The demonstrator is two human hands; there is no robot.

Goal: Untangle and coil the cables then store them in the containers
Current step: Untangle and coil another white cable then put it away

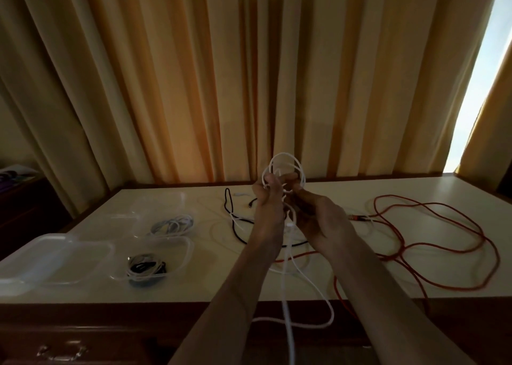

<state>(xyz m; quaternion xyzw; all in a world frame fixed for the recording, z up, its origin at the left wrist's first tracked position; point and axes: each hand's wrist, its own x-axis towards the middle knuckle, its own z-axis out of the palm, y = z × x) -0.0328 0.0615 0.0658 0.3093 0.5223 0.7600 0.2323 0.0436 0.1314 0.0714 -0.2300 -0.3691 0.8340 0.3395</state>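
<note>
Both hands are raised above the middle of the table, holding a white cable wound into a few loops. My left hand grips the loops at their left side. My right hand pinches the same cable just to the right. The cable's loose tail hangs down over the table's front edge. A long red cable sprawls over the right half of the table. A black cable lies behind my left hand. Two clear containers hold coiled cables: white ones and black-and-white ones.
A clear container or lid sits at the table's left front, and another clear lid lies behind it. Orange curtains hang behind the table. A drawer handle shows below the front edge. A bright window gap is at the far right.
</note>
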